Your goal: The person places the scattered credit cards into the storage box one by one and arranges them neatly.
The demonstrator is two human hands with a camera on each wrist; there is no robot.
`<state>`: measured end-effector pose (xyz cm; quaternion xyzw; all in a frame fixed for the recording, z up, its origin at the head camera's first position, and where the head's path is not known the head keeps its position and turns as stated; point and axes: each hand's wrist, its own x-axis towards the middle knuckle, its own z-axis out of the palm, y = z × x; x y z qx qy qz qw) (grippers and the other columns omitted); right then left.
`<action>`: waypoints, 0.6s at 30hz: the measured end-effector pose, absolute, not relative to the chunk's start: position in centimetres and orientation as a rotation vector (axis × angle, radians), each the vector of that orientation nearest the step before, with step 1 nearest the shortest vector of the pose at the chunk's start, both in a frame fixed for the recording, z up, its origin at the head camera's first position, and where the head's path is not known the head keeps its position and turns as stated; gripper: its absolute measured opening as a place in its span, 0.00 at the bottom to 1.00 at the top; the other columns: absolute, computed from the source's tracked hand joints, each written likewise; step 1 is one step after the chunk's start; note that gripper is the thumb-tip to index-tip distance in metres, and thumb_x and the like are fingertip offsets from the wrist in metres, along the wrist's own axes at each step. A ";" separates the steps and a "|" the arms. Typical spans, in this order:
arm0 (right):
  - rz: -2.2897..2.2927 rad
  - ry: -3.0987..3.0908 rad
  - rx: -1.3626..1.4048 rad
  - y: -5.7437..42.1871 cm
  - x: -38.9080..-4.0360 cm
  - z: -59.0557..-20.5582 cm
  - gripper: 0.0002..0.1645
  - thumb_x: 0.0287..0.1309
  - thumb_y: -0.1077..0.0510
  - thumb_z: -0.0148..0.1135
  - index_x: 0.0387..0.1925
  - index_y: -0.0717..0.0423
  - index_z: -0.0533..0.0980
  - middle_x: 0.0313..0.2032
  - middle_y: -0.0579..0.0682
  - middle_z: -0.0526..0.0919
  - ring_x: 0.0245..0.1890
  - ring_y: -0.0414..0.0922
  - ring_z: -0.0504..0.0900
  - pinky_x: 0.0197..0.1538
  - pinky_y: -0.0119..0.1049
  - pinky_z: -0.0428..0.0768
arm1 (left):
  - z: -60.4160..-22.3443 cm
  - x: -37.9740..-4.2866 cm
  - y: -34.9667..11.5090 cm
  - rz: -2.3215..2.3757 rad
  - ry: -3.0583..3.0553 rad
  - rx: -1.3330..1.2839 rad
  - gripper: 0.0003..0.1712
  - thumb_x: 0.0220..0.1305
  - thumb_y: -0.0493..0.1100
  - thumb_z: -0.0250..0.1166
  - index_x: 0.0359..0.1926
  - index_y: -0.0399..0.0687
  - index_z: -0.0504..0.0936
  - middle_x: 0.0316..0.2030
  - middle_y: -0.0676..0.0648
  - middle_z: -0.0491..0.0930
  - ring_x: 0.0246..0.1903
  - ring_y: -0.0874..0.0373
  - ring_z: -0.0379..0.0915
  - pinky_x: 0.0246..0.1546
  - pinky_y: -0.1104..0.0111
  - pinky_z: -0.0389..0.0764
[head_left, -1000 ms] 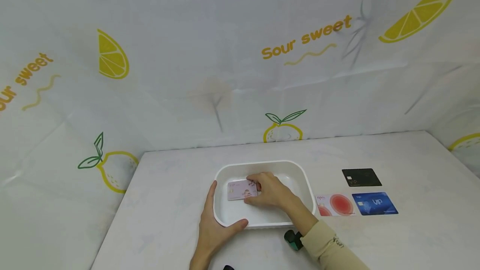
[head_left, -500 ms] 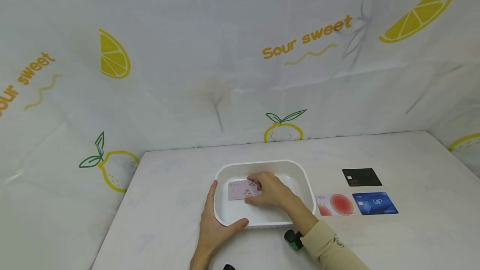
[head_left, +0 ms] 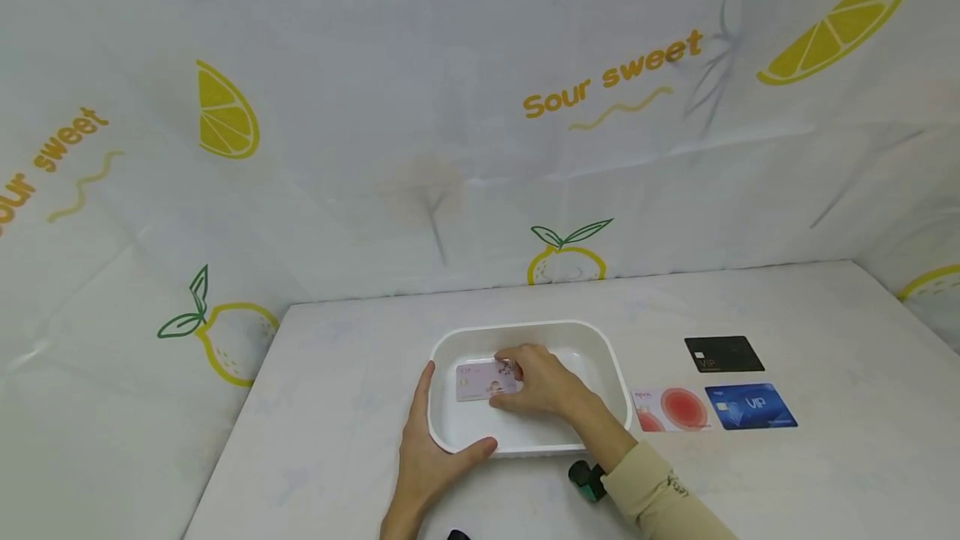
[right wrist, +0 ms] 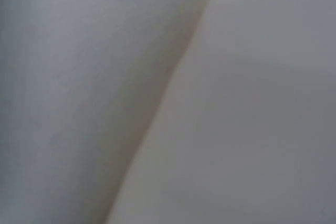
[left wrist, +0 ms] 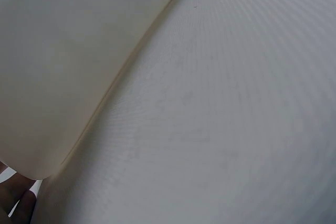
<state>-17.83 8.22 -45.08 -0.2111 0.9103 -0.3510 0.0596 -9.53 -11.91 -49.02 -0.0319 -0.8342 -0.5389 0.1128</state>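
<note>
A pale pink card (head_left: 480, 380) printed "VIP" lies inside a white plastic tray (head_left: 525, 447). My right hand (head_left: 543, 382) reaches over the tray's near right side and pinches the card's right end between thumb and fingers. Around the tray's near left corner, my left hand (head_left: 431, 448) holds on, its thumb along the front rim and its fingers along the left side. In the left wrist view, the tray's outer wall (left wrist: 73, 66) fills the upper left, with fingertips (left wrist: 20, 195) at its corner. The right wrist view has only blurred pale surfaces and no hand.
Right of the tray on the white table (head_left: 315, 440), a black card (head_left: 723, 354), a white card with red circles (head_left: 671, 410) and a blue VIP card (head_left: 750, 407) lie flat. A small black-and-green device (head_left: 587, 480) sits by the right wrist. A lemon-printed sheet (head_left: 360, 148) hangs behind.
</note>
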 end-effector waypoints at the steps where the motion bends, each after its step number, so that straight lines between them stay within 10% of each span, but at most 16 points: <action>1: -1.068 2.755 -0.644 8.2 -17.8 -45.1 0.35 0.45 0.54 0.80 0.55 0.67 0.81 0.25 0.46 0.74 0.30 0.38 0.68 0.33 0.28 0.67 | -49.0 -9.5 -11.9 -1.579 -2.448 -0.093 0.74 0.32 0.56 0.86 0.80 0.62 0.54 0.71 0.43 0.71 0.54 0.55 0.76 0.46 0.69 0.78; 18: -1.066 2.734 -0.624 8.5 -17.7 -44.7 0.35 0.46 0.53 0.80 0.55 0.66 0.81 0.26 0.47 0.74 0.31 0.38 0.68 0.34 0.28 0.67 | -49.4 -9.7 -12.0 -1.540 -2.448 -0.108 0.73 0.33 0.55 0.86 0.81 0.62 0.54 0.72 0.41 0.70 0.58 0.51 0.75 0.49 0.68 0.77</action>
